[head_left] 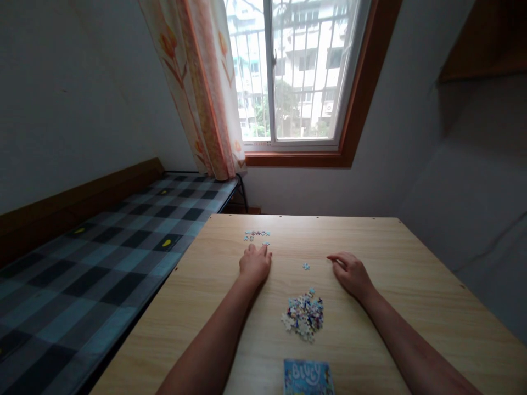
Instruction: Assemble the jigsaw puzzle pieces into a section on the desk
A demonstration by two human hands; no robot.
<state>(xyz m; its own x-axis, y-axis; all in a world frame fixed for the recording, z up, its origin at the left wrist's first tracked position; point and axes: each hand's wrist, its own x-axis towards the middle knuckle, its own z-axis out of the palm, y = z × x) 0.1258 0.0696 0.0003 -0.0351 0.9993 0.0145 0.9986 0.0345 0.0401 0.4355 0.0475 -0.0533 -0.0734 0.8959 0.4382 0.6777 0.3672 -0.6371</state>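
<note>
One puzzle piece [267,243] by our spread left hand [255,264] seems mid-placement, needing alignment next; we cannot tell our right hand's [351,272] grip.

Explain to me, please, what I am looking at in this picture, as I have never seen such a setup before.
There is no machine here: a person is working with two bare hands. The only picture comes from a camera worn on that person's head, looking forward and down, so both arms reach in from the bottom.

On the wooden table lie a pile of puzzle pieces, a single piece beyond it, and a blue item lettered BLUEY at the bottom edge.

The left hand is by a small group of pieces; whether its fingers grip one, I cannot tell. The right hand rests right of the single piece, with nothing visibly held.
</note>
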